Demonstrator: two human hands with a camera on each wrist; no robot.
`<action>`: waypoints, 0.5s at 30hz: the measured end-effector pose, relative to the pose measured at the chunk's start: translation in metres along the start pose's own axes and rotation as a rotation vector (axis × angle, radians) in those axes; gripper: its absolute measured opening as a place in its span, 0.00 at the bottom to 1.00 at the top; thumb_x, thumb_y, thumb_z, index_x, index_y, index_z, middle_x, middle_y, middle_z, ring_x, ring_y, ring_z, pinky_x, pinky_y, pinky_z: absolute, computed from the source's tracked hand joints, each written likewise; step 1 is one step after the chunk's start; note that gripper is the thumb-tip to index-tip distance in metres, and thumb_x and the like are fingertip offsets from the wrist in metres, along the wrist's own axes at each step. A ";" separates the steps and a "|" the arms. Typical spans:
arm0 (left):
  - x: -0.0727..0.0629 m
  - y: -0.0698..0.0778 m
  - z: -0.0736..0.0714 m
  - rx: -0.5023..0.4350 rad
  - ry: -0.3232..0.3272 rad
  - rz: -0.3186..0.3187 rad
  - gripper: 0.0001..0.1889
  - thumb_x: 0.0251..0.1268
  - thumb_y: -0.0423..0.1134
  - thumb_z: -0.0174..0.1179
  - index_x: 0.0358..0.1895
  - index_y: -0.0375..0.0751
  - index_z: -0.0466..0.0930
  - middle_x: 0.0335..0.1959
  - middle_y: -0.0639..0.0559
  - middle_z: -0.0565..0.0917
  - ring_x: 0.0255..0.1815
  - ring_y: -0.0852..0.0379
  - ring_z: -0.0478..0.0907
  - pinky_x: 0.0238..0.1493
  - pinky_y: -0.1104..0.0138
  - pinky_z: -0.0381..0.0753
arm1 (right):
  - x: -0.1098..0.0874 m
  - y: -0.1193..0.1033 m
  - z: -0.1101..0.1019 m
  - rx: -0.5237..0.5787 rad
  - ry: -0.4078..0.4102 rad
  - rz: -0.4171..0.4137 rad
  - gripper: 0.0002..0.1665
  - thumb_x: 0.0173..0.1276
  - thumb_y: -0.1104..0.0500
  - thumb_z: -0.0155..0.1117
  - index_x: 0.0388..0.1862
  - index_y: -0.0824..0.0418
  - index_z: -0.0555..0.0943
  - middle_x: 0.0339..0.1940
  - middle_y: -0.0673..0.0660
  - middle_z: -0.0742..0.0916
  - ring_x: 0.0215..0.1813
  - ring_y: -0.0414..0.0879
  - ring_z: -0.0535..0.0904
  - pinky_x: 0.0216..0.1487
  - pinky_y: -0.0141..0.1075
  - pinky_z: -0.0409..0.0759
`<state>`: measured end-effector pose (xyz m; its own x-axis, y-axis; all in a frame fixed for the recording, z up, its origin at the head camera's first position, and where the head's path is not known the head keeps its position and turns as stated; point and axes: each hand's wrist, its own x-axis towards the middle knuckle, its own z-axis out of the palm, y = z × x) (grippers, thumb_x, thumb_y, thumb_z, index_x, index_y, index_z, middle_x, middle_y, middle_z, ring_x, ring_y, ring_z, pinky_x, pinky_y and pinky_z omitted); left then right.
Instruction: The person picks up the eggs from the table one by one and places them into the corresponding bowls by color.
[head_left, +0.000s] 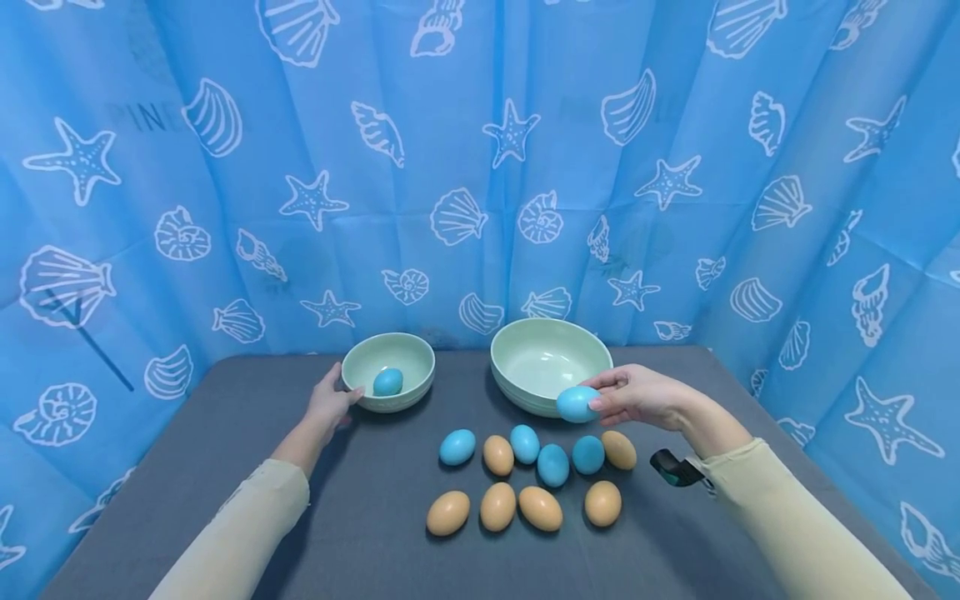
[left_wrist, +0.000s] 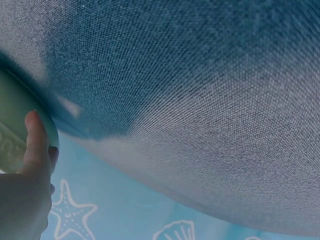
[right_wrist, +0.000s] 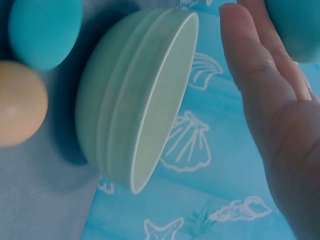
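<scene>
My left hand (head_left: 330, 407) grips the left side of a small pale green bowl (head_left: 372, 354), thumb over its rim. One blue egg (head_left: 387, 382) lies inside that bowl. In the left wrist view, a digit rests against the outer wall of the bowl (left_wrist: 17, 122). Between thumb and fingers, my right hand (head_left: 641, 396) pinches another blue egg (head_left: 577, 404), held up at the front right rim of a larger pale green bowl (head_left: 543, 350). The right wrist view has this egg (right_wrist: 296, 30) cut off at the top right corner.
Several loose eggs lie on the grey cloth in front of the bowls, blue ones (head_left: 457, 447) and light brown ones (head_left: 448, 512) mixed. A black band (head_left: 675, 468) is at the right wrist. Behind the table hangs a blue shell-print curtain (head_left: 465, 167).
</scene>
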<state>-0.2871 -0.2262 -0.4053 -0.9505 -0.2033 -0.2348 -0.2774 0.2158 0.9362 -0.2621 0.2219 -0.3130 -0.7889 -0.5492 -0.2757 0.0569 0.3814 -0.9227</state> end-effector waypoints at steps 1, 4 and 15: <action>0.000 0.000 0.000 0.002 -0.002 0.003 0.39 0.75 0.31 0.50 0.79 0.42 0.34 0.78 0.37 0.38 0.75 0.34 0.46 0.61 0.43 0.70 | 0.002 -0.002 0.002 0.004 -0.002 -0.003 0.36 0.67 0.58 0.64 0.66 0.80 0.65 0.46 0.56 0.84 0.49 0.46 0.80 0.58 0.50 0.78; -0.001 0.001 -0.001 0.004 -0.006 0.010 0.39 0.75 0.31 0.50 0.79 0.43 0.34 0.78 0.37 0.38 0.75 0.34 0.47 0.60 0.43 0.70 | 0.008 -0.006 0.005 0.008 -0.010 -0.012 0.37 0.67 0.58 0.65 0.66 0.80 0.65 0.48 0.57 0.83 0.49 0.46 0.80 0.57 0.49 0.78; 0.000 -0.001 0.000 0.011 0.005 0.011 0.39 0.75 0.30 0.50 0.79 0.42 0.35 0.79 0.38 0.38 0.75 0.34 0.44 0.62 0.42 0.69 | 0.031 -0.019 0.017 0.026 -0.051 -0.010 0.38 0.68 0.58 0.64 0.68 0.78 0.63 0.49 0.58 0.82 0.49 0.47 0.81 0.58 0.48 0.77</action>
<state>-0.2872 -0.2266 -0.4063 -0.9529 -0.2053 -0.2233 -0.2685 0.2284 0.9358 -0.2772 0.1844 -0.3085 -0.7575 -0.5904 -0.2787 0.0652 0.3564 -0.9321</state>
